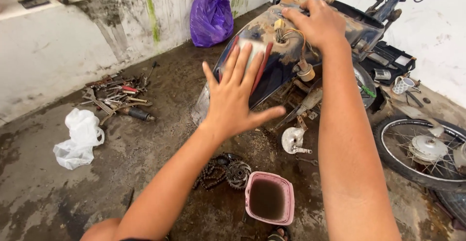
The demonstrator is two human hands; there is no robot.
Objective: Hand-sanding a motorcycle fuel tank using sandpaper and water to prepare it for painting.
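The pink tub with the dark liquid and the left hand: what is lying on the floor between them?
In the head view, a greasy chain with a sprocket lies on the floor between the pink tub and the left hand.

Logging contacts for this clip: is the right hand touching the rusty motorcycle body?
Touching. The head view shows the right hand lying palm-down on top of the rusty motorcycle body, its fingers pressed on the panel with no gap visible.

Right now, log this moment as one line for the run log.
left hand: flat, open on bike panel | right hand: on panel top by wires | floor: pink tub, chain, tools
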